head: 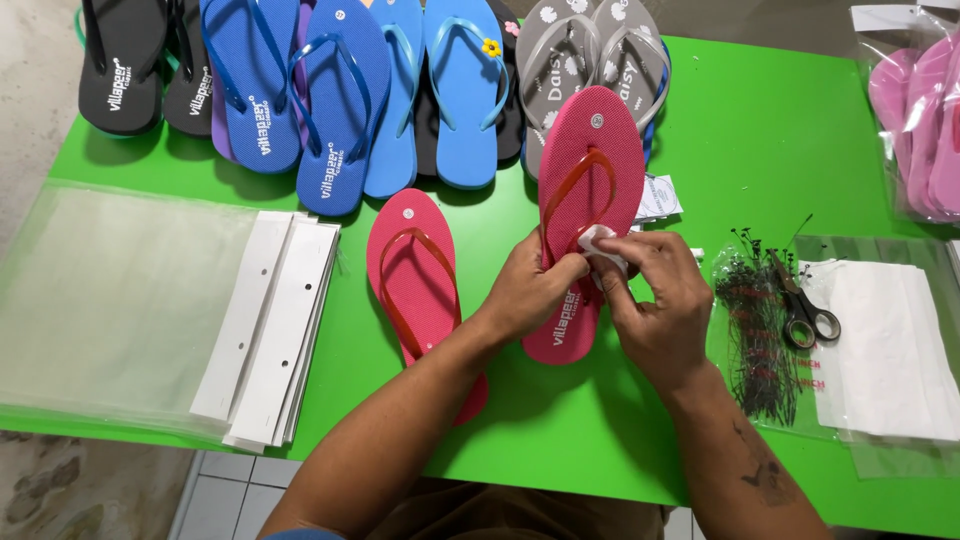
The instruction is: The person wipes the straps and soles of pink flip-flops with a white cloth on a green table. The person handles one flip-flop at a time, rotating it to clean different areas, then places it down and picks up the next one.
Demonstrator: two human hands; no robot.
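A red flip-flop (590, 150) lies on the green table (760, 130), toe end away from me. My left hand (528, 290) and my right hand (655, 300) meet over its middle, both pinching a small white tag (600, 243) at the red strap. A second red flip-flop (415, 270) lies just to the left, partly under my left forearm.
A row of black, blue and grey flip-flops (340, 90) lines the far edge. A stack of clear bags with white card headers (150, 310) lies at left. At right are black plastic fasteners (755, 320), scissors (800, 305), white sheets (885, 350) and bagged pink flip-flops (920, 120).
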